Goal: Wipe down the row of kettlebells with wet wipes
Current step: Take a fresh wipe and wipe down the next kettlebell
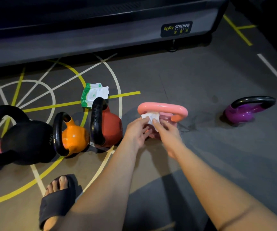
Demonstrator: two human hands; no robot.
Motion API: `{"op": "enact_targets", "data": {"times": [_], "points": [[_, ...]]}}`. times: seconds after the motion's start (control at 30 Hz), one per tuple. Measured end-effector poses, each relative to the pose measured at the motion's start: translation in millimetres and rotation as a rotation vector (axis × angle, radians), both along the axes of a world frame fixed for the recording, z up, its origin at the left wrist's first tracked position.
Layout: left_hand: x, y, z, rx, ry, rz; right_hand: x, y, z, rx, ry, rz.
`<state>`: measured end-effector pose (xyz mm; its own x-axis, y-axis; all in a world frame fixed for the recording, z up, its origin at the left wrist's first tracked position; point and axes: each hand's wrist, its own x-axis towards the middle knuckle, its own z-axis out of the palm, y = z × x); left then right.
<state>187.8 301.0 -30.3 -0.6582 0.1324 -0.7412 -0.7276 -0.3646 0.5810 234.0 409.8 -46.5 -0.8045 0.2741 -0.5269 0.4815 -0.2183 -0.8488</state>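
Our left hand (137, 132) and right hand (167, 131) pinch a crumpled white wet wipe (149, 116) against the glossy pink kettlebell (162, 107), fourth along the floor row, just under its handle; we judge it mid-wipe, with the purple black-handled kettlebell (241, 113) farther right seemingly next.

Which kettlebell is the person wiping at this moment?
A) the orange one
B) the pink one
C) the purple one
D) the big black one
B: the left hand and the right hand both hold the wipe against the pink kettlebell, just below its handle.
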Motion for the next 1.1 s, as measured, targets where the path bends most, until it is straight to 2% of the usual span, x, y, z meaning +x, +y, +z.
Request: {"op": "enact_targets", "data": {"times": [0.07,0.13,0.2,0.23,0.3,0.37,0.43,0.53,0.57,0.67,0.7,0.73,0.8,0.87,0.9,0.97,1.07,1.1], "points": [[-3,-7,6,-0.170,0.077,-0.063,-17,0,3,-0.032,0.023,-0.122],[-7,-17,8,-0.459,0.197,-0.046,-27,-4,3,-0.039,-0.007,-0.361],[-15,-32,6,-0.780,0.434,-0.020,-31,-12,-4,-0.063,-0.035,-0.599],[-19,-39,5,-0.880,0.601,-0.086,-32,-19,-4,-0.121,-0.031,-0.680],[-28,-44,6,-0.900,0.859,-0.305,-37,-31,-4,-0.301,0.032,-0.743],[-37,-42,10,-0.889,0.927,-0.490,-45,-42,-2,-0.485,0.087,-0.727],[-48,-43,14,-0.952,0.939,-0.575,-49,-57,0,-0.444,0.087,-0.612],[-63,-47,19,-0.954,0.909,-0.646,-46,-82,-12,-0.169,0.143,-0.377],[-67,-47,20,-0.946,0.904,-0.657,-43,-85,-21,-0.007,0.151,-0.300],[-76,-43,24,-0.981,0.911,-0.669,-42,-69,-38,0.919,0.195,-0.037],[-79,-41,26,-0.991,0.907,-0.677,-41,-59,-41,1.172,0.205,0.052],[-81,-41,28,-0.995,0.897,-0.688,-41,-50,-44,1.355,0.196,0.134],[-84,-42,30,-0.995,0.883,-0.707,-35,-37,-48,1.523,0.177,0.255],[-82,-42,28,-0.996,0.881,-0.699,-27,-36,-44,1.463,0.163,0.284],[-81,-41,27,-0.991,0.886,-0.690,-26,-41,-43,1.322,0.129,0.265],[-80,-42,24,-0.982,0.899,-0.669,-31,-59,-37,0.870,0.138,0.137],[-79,-42,24,-0.979,0.899,-0.656,-38,-84,-13,0.101,0.260,-0.224],[-79,-42,24,-0.977,0.901,-0.651,-39,-88,-12,-0.012,0.270,-0.280]]}}
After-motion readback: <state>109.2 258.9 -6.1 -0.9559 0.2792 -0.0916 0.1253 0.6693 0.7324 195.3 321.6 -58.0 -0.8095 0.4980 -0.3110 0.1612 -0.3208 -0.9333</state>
